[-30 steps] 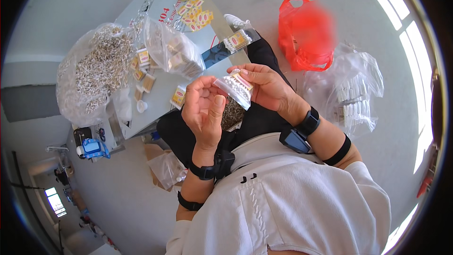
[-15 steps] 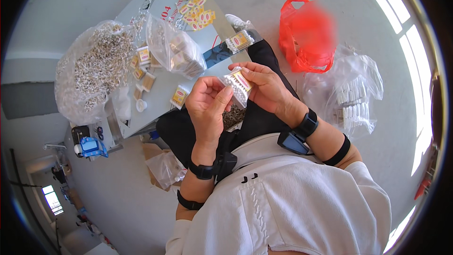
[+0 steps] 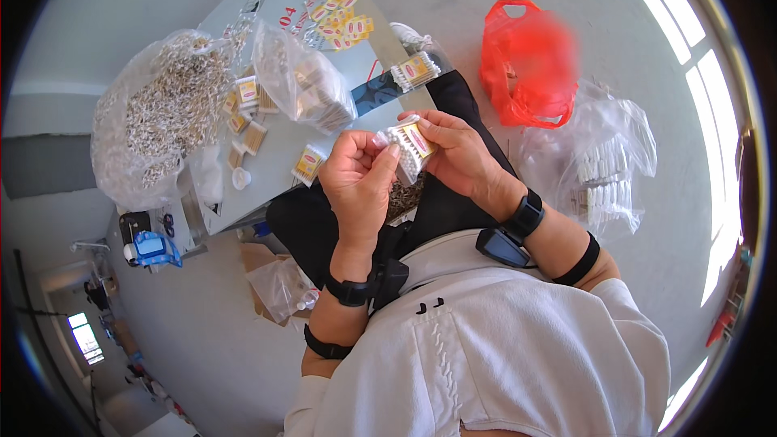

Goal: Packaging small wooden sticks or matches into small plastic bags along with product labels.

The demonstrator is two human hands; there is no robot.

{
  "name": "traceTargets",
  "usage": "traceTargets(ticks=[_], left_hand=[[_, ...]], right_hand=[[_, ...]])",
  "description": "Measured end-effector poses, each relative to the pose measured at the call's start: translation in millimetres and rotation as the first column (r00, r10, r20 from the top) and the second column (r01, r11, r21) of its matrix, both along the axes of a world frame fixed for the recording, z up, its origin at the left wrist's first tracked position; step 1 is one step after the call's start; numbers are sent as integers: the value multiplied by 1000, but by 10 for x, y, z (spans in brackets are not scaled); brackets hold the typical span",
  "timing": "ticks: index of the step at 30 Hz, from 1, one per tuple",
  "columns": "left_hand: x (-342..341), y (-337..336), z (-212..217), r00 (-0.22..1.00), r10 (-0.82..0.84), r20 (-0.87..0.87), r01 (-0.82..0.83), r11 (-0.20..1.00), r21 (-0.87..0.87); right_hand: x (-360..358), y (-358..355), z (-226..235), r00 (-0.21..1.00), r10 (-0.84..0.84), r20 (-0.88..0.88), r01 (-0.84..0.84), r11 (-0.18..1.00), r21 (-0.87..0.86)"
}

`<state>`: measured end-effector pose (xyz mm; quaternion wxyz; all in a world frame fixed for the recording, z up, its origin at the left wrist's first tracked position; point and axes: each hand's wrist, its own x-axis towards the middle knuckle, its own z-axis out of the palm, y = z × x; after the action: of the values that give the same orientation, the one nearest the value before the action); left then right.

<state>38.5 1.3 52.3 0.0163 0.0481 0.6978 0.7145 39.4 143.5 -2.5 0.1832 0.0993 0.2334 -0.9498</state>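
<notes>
Between my two hands is a small clear bag of cotton swabs with a yellow and white label card, its white tips showing through the plastic. My left hand pinches the bag's left side with the thumb across the front. The fingers of my right hand grip the upper right corner by the card. Below the hands, partly hidden, a mass of loose brown-stemmed swabs shows by my lap. A packed swab bag lies on the table to the left of my left hand, and another packed bag sits beyond my right hand.
On the table stand a big clear sack of loose swabs, a clear bag of packed swabs and scattered label cards. A red plastic bag and a clear bag of white packs rest on the floor at right.
The swab bag stays in both hands, turned very slightly. Otherwise only a small shift of the whole view shows.
</notes>
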Motion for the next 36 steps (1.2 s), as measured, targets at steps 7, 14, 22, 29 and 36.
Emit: traceTargets(ticks=[7, 14, 22, 29, 36], left_hand=[[-77, -70, -40, 992, 21, 127, -32, 996, 85], [-120, -127, -263, 999, -3, 40, 1, 999, 53], [-140, -187, -314, 998, 39, -57, -46, 990, -136], [-140, -210, -372, 999, 33, -33, -36, 994, -107], [-125, -250, -400, 993, 52, -107, -78, 962, -262]], right_hand=[[-4, 17, -67, 980, -175, -89, 188, 968, 168], [6, 64, 49, 958, -180, -223, 235, 939, 252], [43, 118, -34, 976, -134, -172, 163, 972, 168], [48, 134, -61, 983, -102, -149, 126, 979, 163], [30, 120, -91, 983, -59, -173, 91, 979, 184]])
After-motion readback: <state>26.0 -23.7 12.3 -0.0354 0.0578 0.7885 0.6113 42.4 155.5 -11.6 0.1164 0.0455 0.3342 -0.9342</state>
